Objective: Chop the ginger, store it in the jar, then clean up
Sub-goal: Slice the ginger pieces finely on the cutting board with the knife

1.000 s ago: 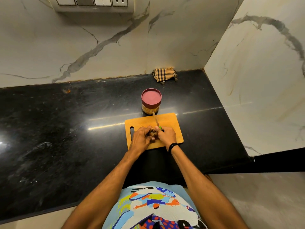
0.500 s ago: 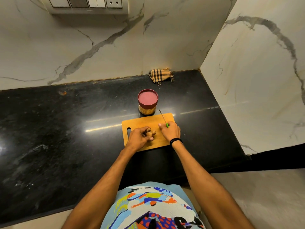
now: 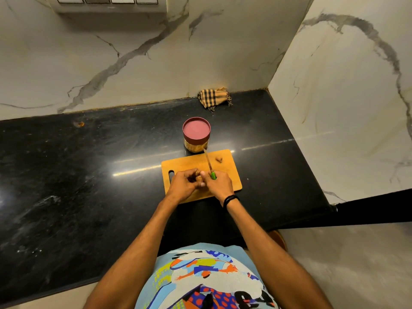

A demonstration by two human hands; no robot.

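1. Left hand (image 3: 185, 186): near edge of the desk (image 3: 89, 163), over the cutting board (image 3: 231, 177); fingers curled round the ginger (image 3: 198, 176), pinning it down.
2. Right hand (image 3: 219, 185): touching the left, wrapped round the green handle of the knife (image 3: 209, 163); blade points away, just right of the root.
3. Ginger: knobbly, tan, mostly hidden between the hands.
4. Cut piece (image 3: 219, 159): one small chunk, far right corner of the board.
5. Jar (image 3: 196, 139): just behind the board, lid (image 3: 196, 129) on.
6. Cloth (image 3: 214, 98): far edge of the desk, folded.
7. Status: chopping barely begun; jarring and cleaning outstanding.
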